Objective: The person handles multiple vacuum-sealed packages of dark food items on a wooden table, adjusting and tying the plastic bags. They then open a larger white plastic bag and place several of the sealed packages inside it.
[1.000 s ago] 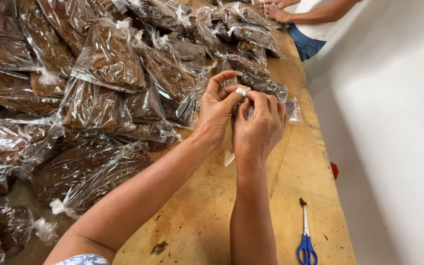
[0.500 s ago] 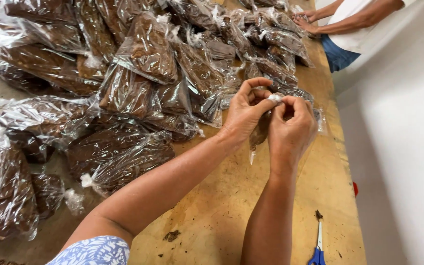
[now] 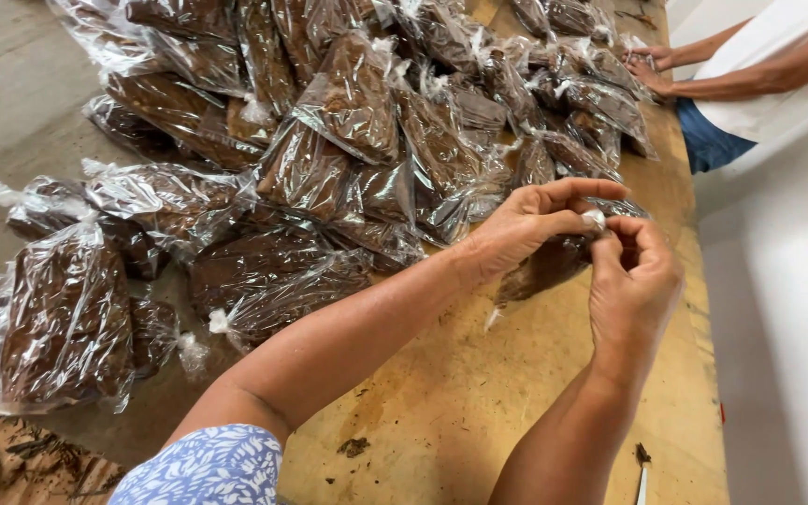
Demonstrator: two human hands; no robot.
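A heap of clear plastic bags of brown material (image 3: 348, 150) covered the wooden table (image 3: 460, 411); another person's hands (image 3: 649, 70) worked far off. The left hand (image 3: 526, 224) and right hand (image 3: 633, 281), raised together above the tabletop, pinched the twisted white neck of one clear brown-filled bag (image 3: 549, 266).

My arms are bare to the shoulder; a short blue sleeve (image 3: 203, 468) with white leaf print.

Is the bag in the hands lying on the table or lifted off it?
Lifted: the bag hangs by its twisted top, pinched by left hand and right hand above the table.
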